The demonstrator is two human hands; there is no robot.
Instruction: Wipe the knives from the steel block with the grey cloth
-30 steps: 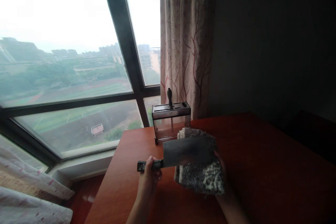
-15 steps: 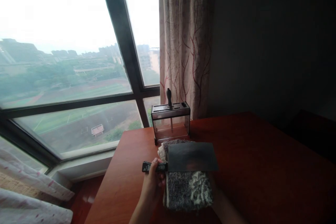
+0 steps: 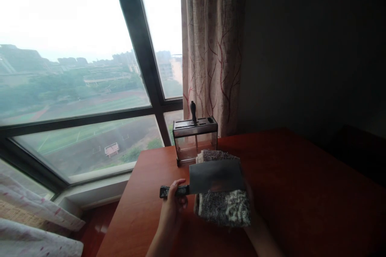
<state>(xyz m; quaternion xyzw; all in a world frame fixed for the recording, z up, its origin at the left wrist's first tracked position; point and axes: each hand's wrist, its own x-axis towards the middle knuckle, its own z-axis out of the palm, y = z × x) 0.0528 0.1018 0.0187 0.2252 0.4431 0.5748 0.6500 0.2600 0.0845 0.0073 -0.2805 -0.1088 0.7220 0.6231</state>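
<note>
Left hand: my left hand (image 3: 172,204) is nearest to me, fingers curled tight round the short dark handle of the cleaver, thumb up along the handle's near side.
Cleaver: a broad rectangular cleaver of dull grey metal with a black handle (image 3: 215,176), held level above the table, its flat side facing me, handle pointing left, blade to the right. The blade face is matt and dark, with a faint paler patch near its lower middle; the edges are blurred.
Cloth: a thick, shaggy grey cloth mottled with cream patches (image 3: 223,207), pressed against the far side of the blade and hanging below it, its upper edge showing above the blade's spine.
Right hand: my right hand (image 3: 251,209) is behind the cloth and mostly hidden by it; only the wrist and a little of the edge of the hand show, so I cannot tell how its fingers are set.
Table: a reddish-brown wooden table (image 3: 301,192), under both hands.
Knife holder: a clear rectangular knife holder with a metal slotted top (image 3: 195,138), standing at the table's far edge just beyond the cloth, one dark rounded handle upright in a slot.
Curtain: a beige curtain with a red branch pattern (image 3: 212,48), hanging behind the holder.
Window: a large dark-framed window (image 3: 135,48), to the far left.
</note>
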